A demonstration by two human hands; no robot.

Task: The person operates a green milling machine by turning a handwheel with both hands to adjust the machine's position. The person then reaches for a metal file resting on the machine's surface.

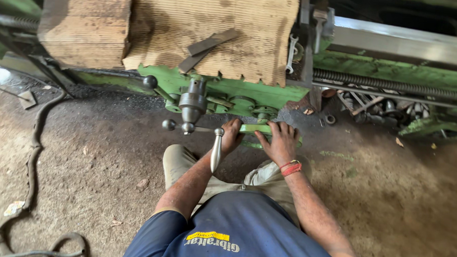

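Note:
I look down at a green lathe carriage [214, 90] in front of me. Both hands grip its green handwheel [254, 128], which sits low on the carriage front. My left hand [231, 136] holds the wheel's left rim, just behind a steel lever handle [216, 149] that hangs down. My right hand [281, 142] clasps the wheel's right rim; a red thread band circles that wrist. A dark metal hub with ball-ended levers [191, 107] stands just left of my left hand.
Torn corrugated cardboard [217, 27] covers the lathe bed, with flat metal strips [207, 47] and a spanner [291, 54] on it. A lead screw [392, 84] runs right. A thick cable [32, 152] snakes over the dirt floor at left. Metal scraps lie under the bed at right.

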